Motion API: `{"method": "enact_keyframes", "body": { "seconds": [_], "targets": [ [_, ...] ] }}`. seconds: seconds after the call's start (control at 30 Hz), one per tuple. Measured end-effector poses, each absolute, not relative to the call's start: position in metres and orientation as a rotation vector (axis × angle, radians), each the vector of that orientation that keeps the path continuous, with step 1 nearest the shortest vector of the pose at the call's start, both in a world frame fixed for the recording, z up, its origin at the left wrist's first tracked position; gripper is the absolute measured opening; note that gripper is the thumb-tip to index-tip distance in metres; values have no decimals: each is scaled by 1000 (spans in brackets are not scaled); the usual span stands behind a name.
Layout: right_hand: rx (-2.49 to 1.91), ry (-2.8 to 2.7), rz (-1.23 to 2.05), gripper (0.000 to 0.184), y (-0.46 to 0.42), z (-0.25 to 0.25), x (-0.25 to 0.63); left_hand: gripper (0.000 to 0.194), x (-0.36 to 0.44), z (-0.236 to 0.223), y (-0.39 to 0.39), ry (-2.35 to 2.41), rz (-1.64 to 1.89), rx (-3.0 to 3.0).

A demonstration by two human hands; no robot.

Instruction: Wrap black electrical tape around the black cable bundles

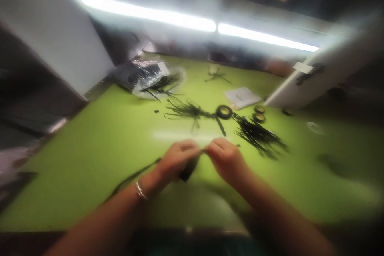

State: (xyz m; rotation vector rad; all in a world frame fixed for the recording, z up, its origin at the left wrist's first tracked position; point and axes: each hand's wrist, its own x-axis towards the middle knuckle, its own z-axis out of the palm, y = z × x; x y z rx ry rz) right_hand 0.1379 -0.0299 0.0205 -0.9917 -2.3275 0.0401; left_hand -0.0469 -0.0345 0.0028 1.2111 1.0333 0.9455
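Close together over the green tabletop [90, 140], my left hand [180, 156] and my right hand [225, 154] pinch what looks like a thin black cable, its held part mostly covered by the fingertips. A flat dark piece [189, 170] hangs below my left fingers; whether it is joined to the cable I cannot tell. From behind my left wrist a black cable length [135, 175] curves toward the lower left. Both hands are closed, and the picture is blurred around them.
Beyond my hands lie a spread of thin black cables [189, 109], a second cable bundle [258, 134] and a black tape roll [224, 112]. Smaller rolls [259, 117] sit near a white card [243, 97]. A clear plastic bag [153, 78] stands back left. White panels [300, 76] flank the table.
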Motion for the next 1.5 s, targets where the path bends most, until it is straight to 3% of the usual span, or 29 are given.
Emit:
{"method": "enact_keyframes", "body": {
  "seconds": [0.17, 0.37, 0.5, 0.6, 0.7, 0.73, 0.87, 1.03, 1.4, 1.5],
  "targets": [
    [-986, -2369, -78, 28, -28, 18, 136, 29, -47, 0, -34, 1082, 929, 1190],
    [-981, -2360, 343, 6, -29, 17, 137, 16, -45, 1, -39, 1240, 1094, 1584],
    [-1117, -2520, 227, 13, -33, 17, 136, 14, -41, 0, -42, 1211, 1207, 1763],
    [-1119, -2500, 195, 17, -31, 19, 138, 7, -41, -2, -40, 1178, 1185, 1514],
    [-1072, -2372, 271, 16, -28, 22, 141, 47, -43, -2, -33, 1004, 1087, 1208],
    [-1061, -2346, 279, 16, -27, 22, 142, 51, -44, -2, -32, 957, 1033, 1168],
    [-1075, -2317, 139, 18, -30, 20, 139, 30, -47, 0, -31, 969, 878, 1208],
    [-1108, -2335, -175, 22, -34, 17, 133, 22, -44, 5, -36, 1130, 941, 1235],
    [-1048, -2273, -285, 23, -31, 11, 135, 16, -44, -1, -38, 1035, 919, 1025],
    [-1050, -2234, -256, 24, -32, 8, 132, 26, -43, 0, -39, 1105, 929, 1096]
  ]
}}
